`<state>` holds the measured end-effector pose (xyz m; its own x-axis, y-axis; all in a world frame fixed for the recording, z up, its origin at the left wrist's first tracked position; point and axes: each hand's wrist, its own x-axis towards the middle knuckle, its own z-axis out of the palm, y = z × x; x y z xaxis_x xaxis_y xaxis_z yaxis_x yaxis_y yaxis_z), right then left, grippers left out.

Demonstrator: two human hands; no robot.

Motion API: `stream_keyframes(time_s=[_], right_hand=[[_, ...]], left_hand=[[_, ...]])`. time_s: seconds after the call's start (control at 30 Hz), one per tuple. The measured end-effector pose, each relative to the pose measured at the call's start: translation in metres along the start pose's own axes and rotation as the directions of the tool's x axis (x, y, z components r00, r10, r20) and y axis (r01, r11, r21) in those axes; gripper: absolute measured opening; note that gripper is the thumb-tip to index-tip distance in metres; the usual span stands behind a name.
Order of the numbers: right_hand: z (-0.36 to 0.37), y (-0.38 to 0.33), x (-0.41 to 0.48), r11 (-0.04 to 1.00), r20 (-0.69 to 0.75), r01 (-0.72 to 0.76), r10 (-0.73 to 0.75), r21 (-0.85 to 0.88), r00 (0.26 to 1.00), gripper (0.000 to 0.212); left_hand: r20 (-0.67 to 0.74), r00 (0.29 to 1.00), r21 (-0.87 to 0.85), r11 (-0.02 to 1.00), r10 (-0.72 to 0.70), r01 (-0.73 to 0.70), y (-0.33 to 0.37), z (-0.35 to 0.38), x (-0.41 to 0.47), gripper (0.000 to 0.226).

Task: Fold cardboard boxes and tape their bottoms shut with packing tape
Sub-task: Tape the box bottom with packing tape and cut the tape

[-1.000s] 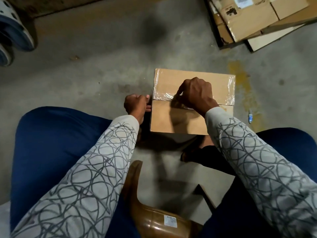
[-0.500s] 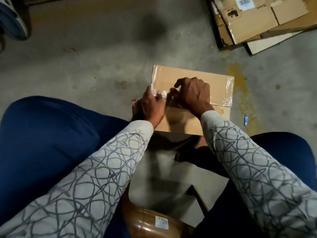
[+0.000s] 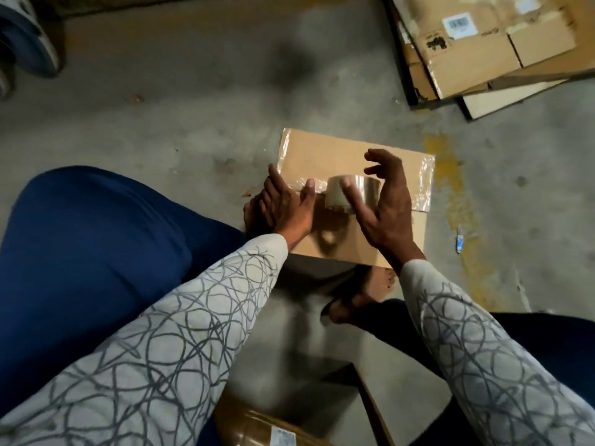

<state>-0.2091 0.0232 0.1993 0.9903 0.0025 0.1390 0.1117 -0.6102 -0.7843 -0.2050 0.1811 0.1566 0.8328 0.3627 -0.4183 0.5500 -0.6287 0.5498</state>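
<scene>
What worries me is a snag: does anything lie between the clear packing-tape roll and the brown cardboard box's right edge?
Nothing visible. Beyond the clear packing-tape roll in the right hand, the brown cardboard box shows only flat tape on top.

The concrete floor [image 3: 193,123] carried the cardboard box [image 3: 322,149] beneath the left hand [image 3: 283,210] and right hand [image 3: 391,217], a small blue object [image 3: 459,244] right of the right hand, and flattened cartons [image 3: 467,62] farther beyond.

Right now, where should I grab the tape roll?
Grip the tape roll across its shiny curved band, coming from the right as the right hand does; the pulled-out strip runs left, pinned to the box under the left hand.
</scene>
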Motion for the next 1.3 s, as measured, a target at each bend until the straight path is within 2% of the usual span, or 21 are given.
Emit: stream_keyframes(time_s=[0.07,0.17,0.43,0.57,0.7,0.77,0.8,0.87,0.93,1.0,1.1,1.2,1.3], right_hand=[[-0.002,0.006,-0.002,0.984,0.110,0.135,-0.122,-0.115,0.986,0.058],[-0.003,0.006,-0.003,0.933,0.175,0.264,-0.225,-0.245,0.958,0.040],[-0.006,0.004,0.010,0.818,0.365,0.454,-0.326,-0.353,0.872,0.037],[-0.005,0.002,0.011,0.783,0.397,0.468,-0.309,-0.409,0.864,0.036],[-0.007,0.004,0.007,0.809,0.353,0.392,-0.247,-0.438,0.903,0.045],[-0.009,0.005,0.007,0.809,0.285,0.318,-0.195,-0.494,0.938,0.049],[-0.010,0.005,0.007,0.811,0.253,0.276,-0.163,-0.516,0.954,0.050],[-0.010,0.006,0.007,0.839,0.225,0.202,-0.098,-0.504,0.969,0.050],[-0.007,0.005,0.007,0.863,0.248,0.181,-0.068,-0.472,0.966,0.051],[-0.004,0.005,0.005,0.867,0.266,0.185,-0.063,-0.463,0.962,0.053],[-0.001,0.006,0.004,0.876,0.264,0.184,-0.067,-0.447,0.962,0.053],[0.000,0.007,0.005,0.887,0.264,0.199,-0.091,-0.417,0.960,0.052],[-0.004,0.005,0.004,0.877,0.337,0.252,-0.112,-0.409,0.935,0.055]], left_hand=[[0.001,1.000,0.004,1.000,0.003,-0.003,0.001,0.001,0.001,0.091],[0.022,1.000,0.012,1.000,0.006,-0.006,-0.001,0.001,0.000,0.097],[0.049,0.999,0.043,0.999,-0.017,0.015,0.003,0.001,0.001,0.101],[0.062,0.998,0.052,0.999,-0.014,0.010,0.003,-0.001,0.002,0.102],[0.091,0.996,0.051,0.999,-0.011,0.006,0.000,0.000,-0.001,0.101],[0.022,0.990,0.144,0.979,0.140,-0.141,-0.009,0.002,-0.006,0.092],[0.011,0.961,0.224,0.936,0.277,-0.272,-0.017,0.002,-0.011,0.087],[0.124,0.840,0.354,0.767,0.529,-0.535,-0.036,0.008,-0.022,0.082],[0.213,0.743,0.405,0.634,0.635,-0.659,-0.049,0.015,-0.030,0.079],[0.218,0.725,0.400,0.618,0.653,-0.677,-0.050,0.015,-0.034,0.070],[0.265,0.735,0.379,0.634,0.624,-0.674,-0.043,0.009,-0.035,0.076],[0.287,0.724,0.440,0.585,0.628,-0.682,-0.043,0.007,-0.033,0.074],[0.222,0.626,0.480,0.475,0.747,-0.737,-0.045,0.007,-0.036,0.076]])
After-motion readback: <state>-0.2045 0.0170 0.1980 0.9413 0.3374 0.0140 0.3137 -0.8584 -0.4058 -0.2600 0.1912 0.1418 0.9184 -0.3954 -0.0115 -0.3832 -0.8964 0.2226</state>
